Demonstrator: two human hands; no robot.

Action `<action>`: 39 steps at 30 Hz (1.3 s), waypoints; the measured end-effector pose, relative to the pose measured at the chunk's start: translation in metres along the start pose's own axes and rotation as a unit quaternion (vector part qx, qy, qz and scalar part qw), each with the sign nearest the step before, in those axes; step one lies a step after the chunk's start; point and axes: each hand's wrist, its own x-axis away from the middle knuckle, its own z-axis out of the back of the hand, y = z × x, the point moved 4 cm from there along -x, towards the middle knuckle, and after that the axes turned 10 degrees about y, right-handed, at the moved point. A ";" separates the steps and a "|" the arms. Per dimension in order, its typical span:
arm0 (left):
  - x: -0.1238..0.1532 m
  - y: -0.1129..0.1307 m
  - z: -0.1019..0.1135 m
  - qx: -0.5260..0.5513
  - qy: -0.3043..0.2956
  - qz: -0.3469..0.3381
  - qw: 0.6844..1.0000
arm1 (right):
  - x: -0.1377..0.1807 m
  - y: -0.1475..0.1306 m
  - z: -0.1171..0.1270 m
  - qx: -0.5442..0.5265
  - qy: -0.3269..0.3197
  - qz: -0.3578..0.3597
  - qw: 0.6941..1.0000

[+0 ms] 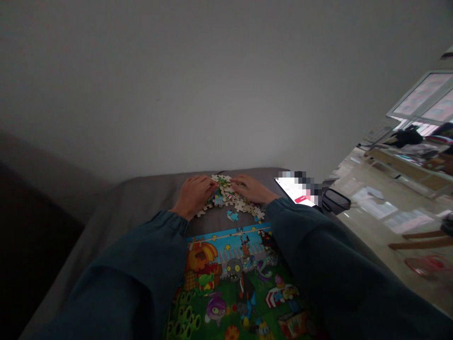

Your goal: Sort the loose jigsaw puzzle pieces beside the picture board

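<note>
A heap of loose jigsaw puzzle pieces (240,204) lies on the grey cloth-covered surface, some backs up, some showing printed colours. My left hand (193,196) is at the heap's left side, fingers curled together; their tips seem closed on a puzzle piece, though it is small and partly hidden. From the right, my right hand (253,189) reaches over the heap, its fingers stretched out and touching pieces. A light-blue puzzle piece (232,216) lies nearer me. Between my forearms is a colourful picture sheet or partly assembled puzzle (226,274) with cartoon zombies and plants.
A lit phone or tablet (295,191) lies right of my right hand, beside a dark-rimmed object (336,202) at the surface's edge. Behind the surface rises a plain wall (212,94). To the right are a glossy floor and a cluttered wooden bench (406,170).
</note>
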 end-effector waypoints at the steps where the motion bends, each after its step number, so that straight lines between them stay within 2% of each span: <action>1: 0.000 -0.001 -0.001 0.004 -0.002 0.001 1.000 | 0.007 0.002 0.007 0.002 0.000 0.002 1.000; 5: -0.001 -0.005 -0.003 0.021 -0.009 0.009 1.000 | 0.030 0.019 0.027 0.021 0.024 -0.030 0.999; 9: 0.000 -0.006 -0.004 0.019 -0.012 0.025 0.999 | 0.038 0.026 0.021 0.027 0.047 -0.039 0.998; 14: 0.003 -0.003 -0.005 0.007 -0.018 0.036 0.999 | 0.039 0.019 0.009 0.031 0.053 -0.017 0.998; 23: 0.001 -0.003 -0.004 -0.013 -0.023 0.063 0.998 | 0.047 0.001 0.006 0.026 0.024 0.039 0.999; 28: 0.007 0.000 -0.002 -0.013 -0.088 0.045 0.995 | 0.049 -0.004 0.004 0.019 0.030 0.042 0.999; 32: 0.021 0.007 -0.009 -0.008 -0.168 0.026 0.985 | 0.053 -0.010 -0.002 0.022 0.010 0.029 0.999; 34: 0.026 0.010 -0.013 -0.011 -0.184 0.014 0.983 | 0.055 -0.011 -0.007 0.024 0.010 0.033 0.999; 39: 0.024 0.015 -0.014 -0.033 -0.140 -0.007 0.990 | 0.054 -0.003 -0.018 0.005 0.070 0.048 0.996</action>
